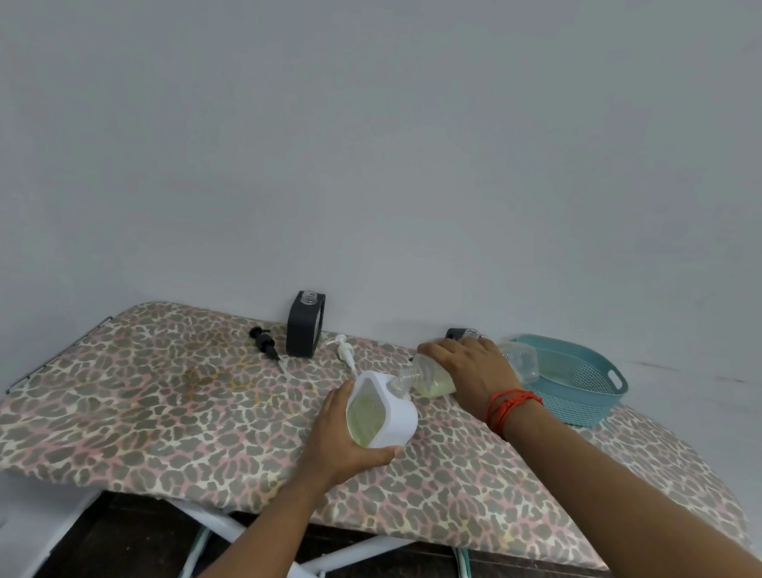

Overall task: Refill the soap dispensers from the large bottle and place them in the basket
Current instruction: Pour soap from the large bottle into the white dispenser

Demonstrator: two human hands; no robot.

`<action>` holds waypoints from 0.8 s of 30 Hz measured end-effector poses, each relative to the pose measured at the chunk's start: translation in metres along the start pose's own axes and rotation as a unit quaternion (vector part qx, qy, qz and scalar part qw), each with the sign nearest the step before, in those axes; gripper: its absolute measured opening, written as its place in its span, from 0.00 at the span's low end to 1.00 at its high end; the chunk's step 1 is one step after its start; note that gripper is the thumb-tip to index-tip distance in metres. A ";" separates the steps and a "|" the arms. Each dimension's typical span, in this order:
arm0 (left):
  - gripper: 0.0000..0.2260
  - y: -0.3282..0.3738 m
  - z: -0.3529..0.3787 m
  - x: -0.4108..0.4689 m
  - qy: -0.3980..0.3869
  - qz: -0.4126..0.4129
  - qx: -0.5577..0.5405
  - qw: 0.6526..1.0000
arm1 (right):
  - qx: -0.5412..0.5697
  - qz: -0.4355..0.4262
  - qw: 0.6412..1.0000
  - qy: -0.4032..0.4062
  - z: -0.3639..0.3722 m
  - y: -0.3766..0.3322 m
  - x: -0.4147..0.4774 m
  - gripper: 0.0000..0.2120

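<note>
While a black pump (265, 342) and an uncapped black dispenser (304, 328) are sitting near the wall, the left hand (340, 442) is cupping the tilted white dispenser (382, 411) (pale green liquid inside), fingers curled round it over the ironing board (152, 407). The right hand (468, 375) is clasping the large bottle (431, 380) from above, its neck meeting the dispenser's opening, beside the teal basket (590, 399).

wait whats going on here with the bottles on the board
A person is refilling a white dispenser: the left hand holds it tilted, and the right hand tips the large bottle into its opening. A black dispenser stands uncapped on the board by the wall, a black pump and a white pump lying beside it. The teal basket sits at right.
</note>
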State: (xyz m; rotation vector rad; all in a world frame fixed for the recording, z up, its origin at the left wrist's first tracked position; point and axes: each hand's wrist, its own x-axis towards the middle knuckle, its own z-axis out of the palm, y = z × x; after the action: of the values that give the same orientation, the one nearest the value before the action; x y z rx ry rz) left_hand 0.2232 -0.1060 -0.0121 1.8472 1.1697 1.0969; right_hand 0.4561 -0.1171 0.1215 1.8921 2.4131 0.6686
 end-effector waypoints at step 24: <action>0.52 -0.001 0.001 0.001 0.003 0.004 -0.004 1.000 | -0.004 0.000 1.000 -0.003 0.001 0.000 0.001 0.33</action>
State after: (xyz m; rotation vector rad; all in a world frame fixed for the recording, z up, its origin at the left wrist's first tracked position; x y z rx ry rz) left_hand 0.2233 -0.1049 -0.0133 1.8438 1.1606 1.1107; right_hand 0.4561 -0.1161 0.1207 1.8894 2.4033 0.6711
